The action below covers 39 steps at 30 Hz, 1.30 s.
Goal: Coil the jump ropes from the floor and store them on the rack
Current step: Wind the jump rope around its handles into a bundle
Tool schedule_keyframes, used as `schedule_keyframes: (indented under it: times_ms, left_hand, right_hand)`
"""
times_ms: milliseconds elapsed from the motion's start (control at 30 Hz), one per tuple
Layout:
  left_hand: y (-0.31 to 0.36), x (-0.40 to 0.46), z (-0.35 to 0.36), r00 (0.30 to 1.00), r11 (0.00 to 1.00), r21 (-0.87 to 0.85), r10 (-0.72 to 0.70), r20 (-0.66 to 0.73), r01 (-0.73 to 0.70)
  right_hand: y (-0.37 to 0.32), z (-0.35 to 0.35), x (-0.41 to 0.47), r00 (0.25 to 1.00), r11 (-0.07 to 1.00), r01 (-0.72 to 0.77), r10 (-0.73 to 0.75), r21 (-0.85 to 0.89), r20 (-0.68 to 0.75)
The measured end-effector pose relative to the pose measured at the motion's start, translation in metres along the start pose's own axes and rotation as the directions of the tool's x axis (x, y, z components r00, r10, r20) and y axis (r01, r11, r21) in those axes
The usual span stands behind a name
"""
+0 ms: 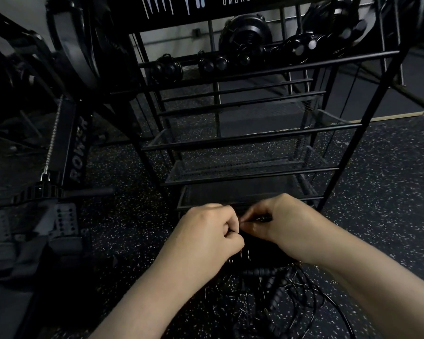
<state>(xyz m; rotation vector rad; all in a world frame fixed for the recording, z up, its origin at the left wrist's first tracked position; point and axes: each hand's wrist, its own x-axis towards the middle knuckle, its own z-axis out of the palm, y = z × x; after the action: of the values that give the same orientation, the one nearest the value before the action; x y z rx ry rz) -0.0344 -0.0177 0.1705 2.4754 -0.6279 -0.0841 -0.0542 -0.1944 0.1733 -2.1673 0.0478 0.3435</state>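
Note:
Thin black jump ropes [301, 299] lie tangled on the speckled floor below my hands, with dark ribbed handles [260, 272] among the loops. My left hand [206, 231] is curled and pinches thin rope strands that hang down from it. My right hand [277, 221] faces it, fingers and thumb pinching the same strands at the meeting point. Both hands hover just in front of the lowest shelf of the black wire rack [250, 140], whose mesh shelves rise behind them.
A rowing machine [76, 152] with foot plates [64, 218] stands at the left. Dark round weights [213, 63] sit on the rack's upper tier. Speckled rubber floor [382, 192] extends to the right of the rack.

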Motion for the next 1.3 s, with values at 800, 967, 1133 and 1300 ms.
schedule_keyframes:
  times_ms: [800, 967, 1133, 1300]
  left_hand:
    - [-0.002, 0.009, -0.005, 0.694, 0.552, -0.824, -0.645, -0.321, 0.132]
    - [0.004, 0.011, 0.005, 0.807, -0.054, -0.926, -0.473, 0.353, 0.373]
    - [0.012, 0.02, 0.001, 0.844, 0.077, -0.943, -0.474, 0.25, 0.323]
    - [0.009, 0.03, -0.005, 0.823, 0.185, -0.916, -0.527, 0.214, 0.357]
  right_hand:
    - [0.006, 0.02, -0.003, 0.902, 0.92, 0.242, -0.096, 0.308, -0.421]
    - [0.006, 0.021, -0.001, 0.89, 0.879, 0.282, -0.09, 0.384, -0.448]
    - [0.003, 0.02, 0.0, 0.925, 0.882, 0.206, -0.035, 0.423, -0.377]
    - [0.002, 0.015, 0.001, 0.964, 0.82, 0.048, 0.111, 0.57, -0.24]
